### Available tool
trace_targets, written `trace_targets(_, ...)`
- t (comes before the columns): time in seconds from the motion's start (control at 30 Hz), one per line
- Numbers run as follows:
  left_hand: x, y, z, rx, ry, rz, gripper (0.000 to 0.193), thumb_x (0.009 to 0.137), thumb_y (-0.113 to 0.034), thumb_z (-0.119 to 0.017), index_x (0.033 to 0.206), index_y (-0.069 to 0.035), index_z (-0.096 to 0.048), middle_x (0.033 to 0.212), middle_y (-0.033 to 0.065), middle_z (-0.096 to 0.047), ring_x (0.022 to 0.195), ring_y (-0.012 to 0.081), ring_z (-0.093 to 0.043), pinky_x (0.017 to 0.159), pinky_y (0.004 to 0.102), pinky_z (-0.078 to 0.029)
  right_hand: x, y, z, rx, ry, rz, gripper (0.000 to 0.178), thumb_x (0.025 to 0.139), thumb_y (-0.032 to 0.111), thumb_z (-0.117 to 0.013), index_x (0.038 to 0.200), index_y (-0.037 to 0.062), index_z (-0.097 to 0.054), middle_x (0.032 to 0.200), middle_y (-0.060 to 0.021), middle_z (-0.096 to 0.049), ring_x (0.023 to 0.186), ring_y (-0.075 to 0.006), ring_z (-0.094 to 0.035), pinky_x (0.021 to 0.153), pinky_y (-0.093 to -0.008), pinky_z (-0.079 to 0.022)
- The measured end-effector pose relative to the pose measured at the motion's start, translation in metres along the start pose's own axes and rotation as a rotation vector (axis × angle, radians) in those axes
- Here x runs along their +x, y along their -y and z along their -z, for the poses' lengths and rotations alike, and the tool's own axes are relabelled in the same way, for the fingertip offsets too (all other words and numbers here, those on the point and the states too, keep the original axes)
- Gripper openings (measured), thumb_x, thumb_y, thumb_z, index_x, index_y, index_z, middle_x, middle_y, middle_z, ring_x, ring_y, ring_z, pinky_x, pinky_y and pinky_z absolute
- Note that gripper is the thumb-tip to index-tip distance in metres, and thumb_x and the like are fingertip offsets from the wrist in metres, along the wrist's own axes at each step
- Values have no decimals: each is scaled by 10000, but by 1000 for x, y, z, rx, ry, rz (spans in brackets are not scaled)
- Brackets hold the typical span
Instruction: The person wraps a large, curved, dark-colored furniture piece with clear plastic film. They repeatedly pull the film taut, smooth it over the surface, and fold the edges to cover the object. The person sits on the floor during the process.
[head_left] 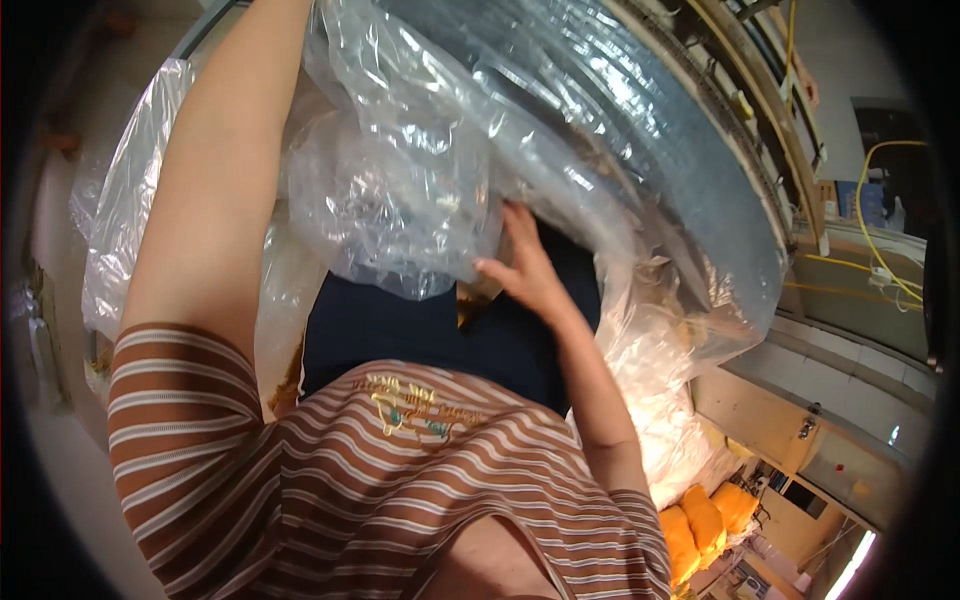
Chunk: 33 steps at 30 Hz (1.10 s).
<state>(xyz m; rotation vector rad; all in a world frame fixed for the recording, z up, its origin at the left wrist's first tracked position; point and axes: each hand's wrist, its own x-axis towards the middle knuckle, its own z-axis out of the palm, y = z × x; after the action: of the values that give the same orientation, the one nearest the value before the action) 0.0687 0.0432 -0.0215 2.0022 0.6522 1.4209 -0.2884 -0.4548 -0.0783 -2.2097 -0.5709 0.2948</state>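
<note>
Clear plastic film (400, 190) bunches over the person's lap, a loose, crackly-looking heap with sharp glints along its creases and a rounded lower edge hanging above dark navy trousers (385, 325). At its right edge is the right hand (530, 275), thumb spread well away from the fingers (517, 222), the tips at the film; whether a fold is pinched beneath them I cannot tell. The left arm (215, 190) stretches up past the upper edge, so its hand is out of view and its hold unknown. Handling the loose film seems to be the step in hand; I'd judge the next move calls for a firm pinch on a single layer, since such thin, slippery sheeting could slide or snag. Beyond the heap, a broad curved mass of silvery-grey sheeting (640, 120) sweeps to the right, smooth and ribbed with bright streaks, while crumpled translucent film (650, 370) catches warm light beside the right forearm. Plump orange bundles (700, 525) sit lower right.
</note>
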Motion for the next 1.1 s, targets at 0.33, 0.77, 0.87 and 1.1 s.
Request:
trace_targets(0.33,-39,-73,50,-255,140,83,162,867,-175,-566,933,-34,-613,904,161,-645,878,301,-605,775,393,-460,-98,50,192,1038,-401,-9,318,882,354,-598,1000,59,-608,1057,-123,-611,966,-273,-572,844,-436,-452)
trace_targets(0.77,21,36,-7,-294,255,-61,306,861,-258,-622,1031,-3,-634,997,118,-665,903,211,-631,814,308,-483,-76,-21,81,224,-735,-33,331,954,374,-480,971,55,-568,936,-69,-592,904,-174,-553,805,-319,-462)
trace_targets(0.87,-5,22,-22,-505,306,50,290,884,-212,-608,1055,21,-592,1003,123,-651,906,201,-623,810,299,-487,-86,8,161,661,-1203,167,263,971,311,-464,964,64,-552,877,-31,-546,795,-123,-520,723,-264,-453)
trace_targets(1.1,-10,30,-18,-489,318,90,278,912,-192,-575,1071,36,-570,1003,122,-643,879,190,-603,799,296,-480,-193,127,350,-846,-1599,151,315,879,101,-533,1181,29,-481,928,-44,-567,805,-143,-558,760,-278,-483)
